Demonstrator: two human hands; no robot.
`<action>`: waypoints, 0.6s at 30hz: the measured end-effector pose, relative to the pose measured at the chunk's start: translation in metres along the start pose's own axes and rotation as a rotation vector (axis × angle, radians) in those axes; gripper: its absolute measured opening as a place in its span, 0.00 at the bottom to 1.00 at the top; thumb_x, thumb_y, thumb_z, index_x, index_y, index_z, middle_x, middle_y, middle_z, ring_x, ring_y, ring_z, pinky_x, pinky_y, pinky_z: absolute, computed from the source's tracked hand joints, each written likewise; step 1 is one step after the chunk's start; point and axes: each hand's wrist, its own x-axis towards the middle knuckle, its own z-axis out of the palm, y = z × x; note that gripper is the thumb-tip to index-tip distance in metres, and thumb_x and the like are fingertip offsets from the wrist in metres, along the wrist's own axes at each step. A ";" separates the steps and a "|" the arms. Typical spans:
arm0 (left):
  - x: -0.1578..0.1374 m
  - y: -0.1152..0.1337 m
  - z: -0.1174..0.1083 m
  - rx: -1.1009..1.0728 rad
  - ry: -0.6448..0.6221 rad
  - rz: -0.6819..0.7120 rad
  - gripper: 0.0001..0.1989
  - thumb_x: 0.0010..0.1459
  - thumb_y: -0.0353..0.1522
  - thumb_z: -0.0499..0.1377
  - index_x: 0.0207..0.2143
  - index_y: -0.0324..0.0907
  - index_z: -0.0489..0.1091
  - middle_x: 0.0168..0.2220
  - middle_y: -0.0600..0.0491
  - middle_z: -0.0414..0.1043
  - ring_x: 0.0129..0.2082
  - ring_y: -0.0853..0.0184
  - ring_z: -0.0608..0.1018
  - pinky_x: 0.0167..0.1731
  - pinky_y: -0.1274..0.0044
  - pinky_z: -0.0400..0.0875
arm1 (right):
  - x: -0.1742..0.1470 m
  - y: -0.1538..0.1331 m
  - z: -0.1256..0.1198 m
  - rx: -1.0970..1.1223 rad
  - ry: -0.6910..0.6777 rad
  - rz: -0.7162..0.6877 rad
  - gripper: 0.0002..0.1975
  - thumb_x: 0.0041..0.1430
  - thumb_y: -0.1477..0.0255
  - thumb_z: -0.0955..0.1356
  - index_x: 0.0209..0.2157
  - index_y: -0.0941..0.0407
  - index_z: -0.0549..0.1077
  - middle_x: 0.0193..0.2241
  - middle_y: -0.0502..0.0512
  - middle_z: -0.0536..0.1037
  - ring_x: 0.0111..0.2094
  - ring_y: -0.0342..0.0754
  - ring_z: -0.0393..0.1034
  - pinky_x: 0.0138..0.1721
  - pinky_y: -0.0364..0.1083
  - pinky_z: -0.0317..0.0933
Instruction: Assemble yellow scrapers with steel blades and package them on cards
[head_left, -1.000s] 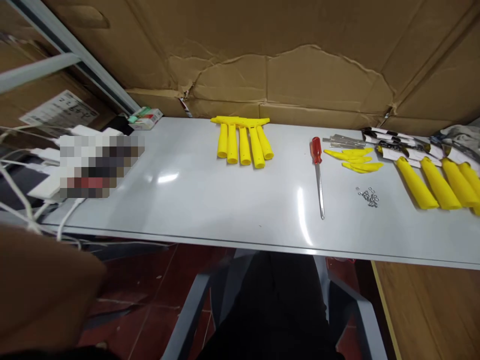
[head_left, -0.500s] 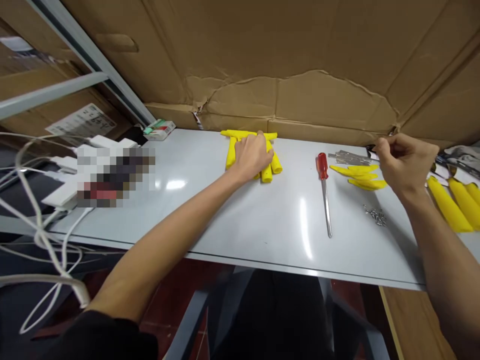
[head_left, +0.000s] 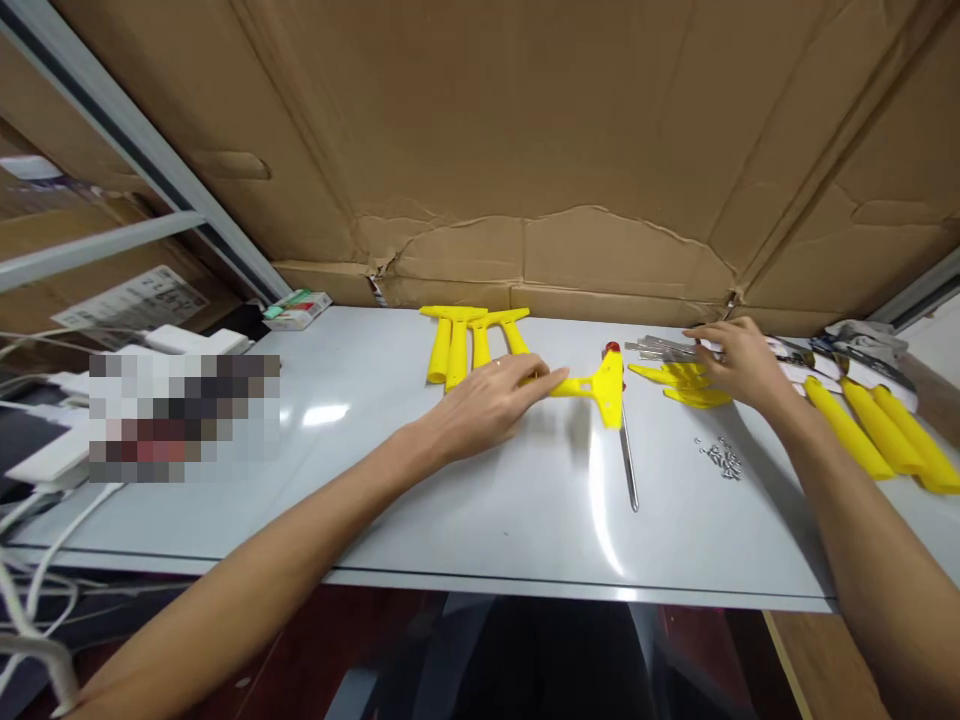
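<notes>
My left hand (head_left: 487, 405) is closed on a yellow T-shaped scraper handle (head_left: 611, 388), its wide head pointing right over a screwdriver with a red grip (head_left: 630, 470). The other scraper handles (head_left: 441, 350) lie side by side behind that hand. My right hand (head_left: 739, 362) hovers at the flat metal strips (head_left: 660, 347) and the small yellow wedge-shaped pieces (head_left: 697, 398). Its fingers look stretched and apart, with nothing visible between them. A small heap of screws (head_left: 724, 462) lies in front of it.
More yellow handles (head_left: 862, 430) with dark and white heads lie at the right. A white power strip with cables (head_left: 52, 440) and a small box (head_left: 298, 310) are at the left. Cardboard (head_left: 480, 120) stands along the back of the white table (head_left: 450, 520).
My left hand has taken one scraper handle from the group and brought it right and nearer. My right hand has unfolded and moved down to the metal strips. The view has tilted.
</notes>
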 end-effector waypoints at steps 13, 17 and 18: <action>-0.012 0.023 0.025 0.076 0.056 -0.121 0.17 0.75 0.36 0.50 0.58 0.39 0.70 0.40 0.45 0.75 0.38 0.63 0.76 0.36 0.72 0.73 | 0.047 0.004 0.016 0.043 -0.223 0.027 0.11 0.57 0.68 0.71 0.40 0.57 0.83 0.37 0.55 0.82 0.36 0.46 0.73 0.37 0.43 0.58; -0.014 0.023 0.023 0.009 0.119 -0.212 0.18 0.76 0.36 0.49 0.60 0.38 0.70 0.38 0.48 0.73 0.34 0.66 0.75 0.33 0.75 0.72 | 0.024 -0.016 -0.008 0.031 -0.068 0.063 0.10 0.63 0.68 0.69 0.40 0.56 0.80 0.38 0.56 0.82 0.38 0.46 0.73 0.39 0.43 0.57; -0.014 0.023 0.022 -0.002 0.134 -0.231 0.19 0.76 0.36 0.50 0.61 0.38 0.70 0.38 0.48 0.73 0.34 0.66 0.75 0.32 0.75 0.72 | 0.018 -0.023 -0.012 0.023 -0.003 0.069 0.11 0.65 0.66 0.68 0.42 0.56 0.79 0.40 0.55 0.82 0.39 0.47 0.73 0.40 0.44 0.57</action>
